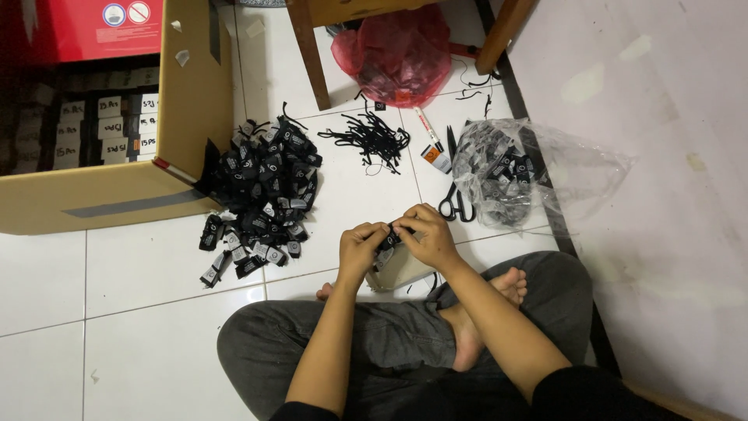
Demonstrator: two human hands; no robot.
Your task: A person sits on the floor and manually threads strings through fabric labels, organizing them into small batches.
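Black tag (387, 238): pinched btwn my left hand (360, 245) & right hand (426, 234), both closed on it, long axis slanting between them, pile of tags (265, 195) to left.

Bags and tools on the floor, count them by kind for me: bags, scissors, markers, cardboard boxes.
Bags: 2, a red bag and a clear bag
Scissors: 1
Marker: 1
Cardboard box: 1
Total: 5
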